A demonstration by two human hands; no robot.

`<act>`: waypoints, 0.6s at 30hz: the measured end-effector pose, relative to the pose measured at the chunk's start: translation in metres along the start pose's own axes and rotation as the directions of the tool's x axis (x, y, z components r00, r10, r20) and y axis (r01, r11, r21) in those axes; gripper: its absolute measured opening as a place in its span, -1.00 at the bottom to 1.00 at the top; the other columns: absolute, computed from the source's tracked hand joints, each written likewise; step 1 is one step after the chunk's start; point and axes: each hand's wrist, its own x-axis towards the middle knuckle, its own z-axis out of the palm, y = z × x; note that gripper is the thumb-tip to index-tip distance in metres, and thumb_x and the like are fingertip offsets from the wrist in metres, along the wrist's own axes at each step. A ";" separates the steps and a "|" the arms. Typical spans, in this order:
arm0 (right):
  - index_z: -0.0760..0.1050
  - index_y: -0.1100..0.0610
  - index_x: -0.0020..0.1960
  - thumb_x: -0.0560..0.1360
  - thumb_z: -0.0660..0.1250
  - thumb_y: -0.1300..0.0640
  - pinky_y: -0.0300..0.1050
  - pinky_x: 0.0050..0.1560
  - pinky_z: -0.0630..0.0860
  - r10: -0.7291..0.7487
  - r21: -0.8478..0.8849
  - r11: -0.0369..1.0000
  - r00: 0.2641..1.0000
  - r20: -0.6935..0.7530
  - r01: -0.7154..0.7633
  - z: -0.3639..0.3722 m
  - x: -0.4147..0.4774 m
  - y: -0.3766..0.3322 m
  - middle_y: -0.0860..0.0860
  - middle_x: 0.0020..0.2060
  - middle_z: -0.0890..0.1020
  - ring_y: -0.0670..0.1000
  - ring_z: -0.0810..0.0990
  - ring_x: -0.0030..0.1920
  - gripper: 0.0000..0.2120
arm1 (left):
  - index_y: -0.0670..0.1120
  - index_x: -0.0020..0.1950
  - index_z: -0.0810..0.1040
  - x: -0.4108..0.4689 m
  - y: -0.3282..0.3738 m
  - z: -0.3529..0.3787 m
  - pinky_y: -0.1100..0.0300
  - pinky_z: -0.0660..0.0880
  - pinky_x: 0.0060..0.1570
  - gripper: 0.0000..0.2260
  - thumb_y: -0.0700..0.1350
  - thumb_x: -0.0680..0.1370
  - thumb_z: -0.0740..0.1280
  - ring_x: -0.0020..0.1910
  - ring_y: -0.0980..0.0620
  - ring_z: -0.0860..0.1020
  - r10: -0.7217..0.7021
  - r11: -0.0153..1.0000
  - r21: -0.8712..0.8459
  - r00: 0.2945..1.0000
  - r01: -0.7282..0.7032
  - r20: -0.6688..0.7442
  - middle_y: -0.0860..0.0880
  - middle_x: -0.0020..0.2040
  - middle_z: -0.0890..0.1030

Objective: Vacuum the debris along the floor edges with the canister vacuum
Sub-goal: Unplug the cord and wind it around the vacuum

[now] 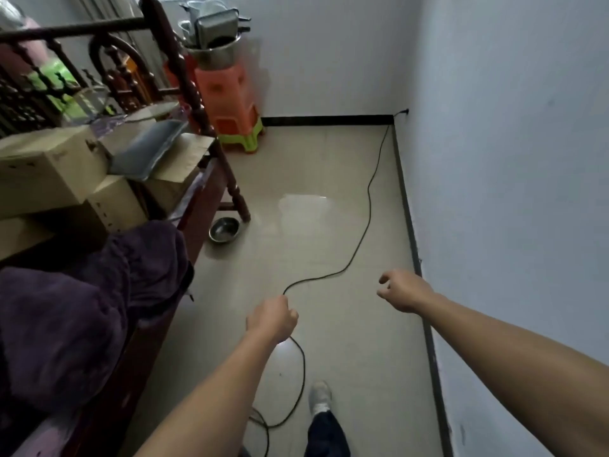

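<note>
Pale tiled floor (346,341), thin black winding cord (369,199)

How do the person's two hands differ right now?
The left hand is fisted round the black cord; the right hand holds nothing, fingers loosely curled. The left hand is nearer the bed frame, the right hand nearer the white wall. Both are bare and reach forward over the floor.

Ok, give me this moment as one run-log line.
left hand: grips cord | right hand: loosely curled, empty | cord: runs across floor to wall plug | vacuum: not in view
</note>
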 end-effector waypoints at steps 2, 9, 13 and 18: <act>0.45 0.08 0.37 0.58 0.24 -0.02 -0.14 0.00 0.36 0.007 0.001 1.000 1.000 -0.006 -0.007 -0.030 0.043 0.002 0.10 0.29 0.56 0.12 0.52 0.25 -0.61 | -0.06 0.07 0.53 0.047 0.020 -0.020 0.10 0.46 -0.02 -0.75 0.03 0.54 0.18 0.06 -0.15 0.55 0.017 1.000 -0.005 1.000 -0.017 -0.001 -0.12 0.09 0.60; 0.43 0.05 0.40 0.58 0.24 -0.04 -0.04 0.21 0.46 0.118 0.035 0.993 0.990 -0.076 -0.116 -0.151 0.201 -0.003 0.08 0.36 0.49 0.12 0.49 0.30 -0.58 | -0.05 0.05 0.51 0.225 0.093 -0.121 0.11 0.46 -0.08 -0.77 0.05 0.54 0.18 0.02 -0.14 0.56 0.109 0.993 0.045 0.994 -0.108 -0.018 -0.10 0.04 0.60; 0.43 0.03 0.38 0.57 0.23 -0.05 -0.03 0.17 0.47 0.122 0.091 0.990 0.987 -0.109 -0.112 -0.219 0.274 -0.013 0.07 0.32 0.52 0.12 0.52 0.25 -0.59 | -0.06 0.00 0.51 0.309 0.137 -0.192 0.11 0.47 -0.11 -0.78 0.05 0.55 0.18 -0.03 -0.14 0.56 0.170 0.982 0.095 0.985 -0.165 -0.043 -0.10 0.01 0.61; 0.44 0.03 0.37 0.57 0.24 -0.08 -0.04 0.13 0.50 0.122 0.149 0.984 0.978 -0.169 -0.097 -0.293 0.376 0.000 0.06 0.29 0.55 0.09 0.54 0.21 -0.59 | -0.07 0.01 0.52 0.411 0.203 -0.259 0.14 0.43 -0.14 -0.78 0.04 0.55 0.18 -0.01 -0.15 0.56 0.224 0.968 0.129 0.973 -0.215 -0.059 -0.11 0.03 0.60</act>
